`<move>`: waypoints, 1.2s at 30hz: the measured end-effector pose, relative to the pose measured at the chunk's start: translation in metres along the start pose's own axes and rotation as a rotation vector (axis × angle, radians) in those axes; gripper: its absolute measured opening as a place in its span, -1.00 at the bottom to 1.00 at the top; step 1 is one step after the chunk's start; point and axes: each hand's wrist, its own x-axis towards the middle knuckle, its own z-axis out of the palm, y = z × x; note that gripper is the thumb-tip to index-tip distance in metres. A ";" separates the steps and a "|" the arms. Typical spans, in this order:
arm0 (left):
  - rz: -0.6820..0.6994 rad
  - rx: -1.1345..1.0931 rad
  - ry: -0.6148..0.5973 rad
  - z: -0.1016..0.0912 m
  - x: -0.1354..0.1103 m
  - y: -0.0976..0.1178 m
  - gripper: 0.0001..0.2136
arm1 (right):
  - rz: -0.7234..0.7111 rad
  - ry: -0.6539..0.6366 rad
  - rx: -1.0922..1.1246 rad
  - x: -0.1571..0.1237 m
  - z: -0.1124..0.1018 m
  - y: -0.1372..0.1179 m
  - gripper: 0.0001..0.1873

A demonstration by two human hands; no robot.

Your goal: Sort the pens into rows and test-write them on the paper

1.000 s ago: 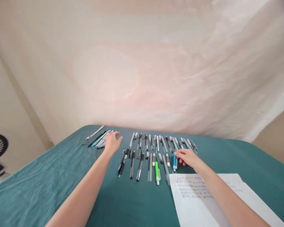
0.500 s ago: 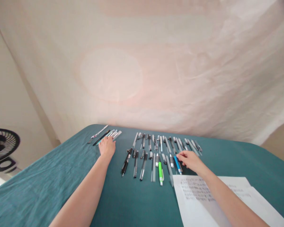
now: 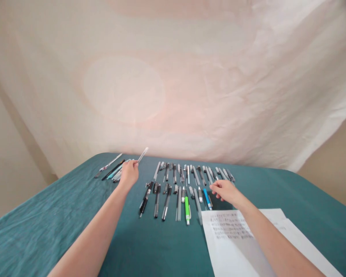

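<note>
Left hand point(image 3: 129, 172): you pinch a pale pen point(image 3: 143, 153) between thumb and fingers, its visible end tilted up and to the right, raised above the green counter point(image 3: 150, 250). Below and left of it lies a loose bunch of pens point(image 3: 113, 170).

Right hand point(image 3: 225, 191): you hold it half curled, palm down, just beside the blue pen point(image 3: 207, 199); cannot tell whether its fingertips press together. The blue pen lies at the right end of the near row point(image 3: 166, 202), the bright green pen point(image 3: 187, 210) to its left. Beyond is a far row point(image 3: 188, 175) of mostly dark and clear pens. Paper sheets point(image 3: 230, 252) lie below your right forearm point(image 3: 272, 238).
</note>
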 end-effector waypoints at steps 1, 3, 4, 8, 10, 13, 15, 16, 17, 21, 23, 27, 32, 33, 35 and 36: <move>0.013 -0.092 -0.022 0.001 -0.001 0.007 -0.66 | 0.009 -0.029 -0.011 -0.001 -0.002 0.000 -0.79; 0.027 -0.291 -0.079 0.005 -0.006 0.024 -0.67 | 0.024 -0.096 -0.039 -0.004 -0.006 -0.001 -0.78; 0.032 -0.388 -0.114 0.007 -0.011 0.033 -0.68 | 0.029 -0.131 -0.054 -0.006 -0.009 -0.001 -0.77; 0.041 -0.738 -0.318 0.016 -0.039 0.073 -0.73 | 0.031 -0.285 -0.117 -0.015 -0.023 -0.003 -0.74; 0.031 -0.878 -0.437 0.020 -0.055 0.093 -0.75 | -0.006 -0.405 -0.160 -0.019 -0.030 -0.004 -0.71; -0.012 -1.050 -0.600 0.028 -0.076 0.118 -0.78 | -0.053 -0.531 -0.195 -0.025 -0.040 -0.006 -0.67; -0.054 -1.142 -0.695 0.033 -0.086 0.134 -0.80 | -0.053 -0.554 -0.201 -0.029 -0.045 -0.007 -0.68; -0.075 -1.180 -0.738 0.036 -0.091 0.141 -0.81 | -0.049 -0.559 -0.206 -0.030 -0.046 -0.007 -0.68; -0.095 -1.214 -0.776 0.038 -0.095 0.149 -0.82 | -0.047 -0.562 -0.212 -0.032 -0.048 -0.007 -0.69; -0.146 -1.305 -0.890 0.045 -0.109 0.175 -0.85 | -0.051 -0.612 -0.212 -0.034 -0.051 -0.010 -0.72; -0.158 -1.340 -0.942 0.050 -0.117 0.183 -0.86 | -0.066 -0.625 -0.178 -0.032 -0.053 -0.013 -0.72; -0.130 -1.366 -1.025 0.062 -0.134 0.189 -0.84 | -0.118 -0.399 0.042 -0.021 -0.058 -0.027 -0.68; -0.043 -1.283 -1.019 0.071 -0.146 0.184 -0.82 | -0.113 -0.088 0.567 -0.008 -0.051 -0.041 -0.58; -0.042 -1.263 -1.022 0.072 -0.148 0.184 -0.82 | -0.122 -0.063 0.622 -0.008 -0.047 -0.041 -0.58; -0.057 -1.230 -1.021 0.072 -0.149 0.183 -0.84 | -0.145 -0.038 0.654 -0.010 -0.037 -0.041 -0.61; -0.072 -1.222 -1.017 0.072 -0.150 0.182 -0.84 | -0.150 -0.033 0.656 -0.012 -0.033 -0.040 -0.64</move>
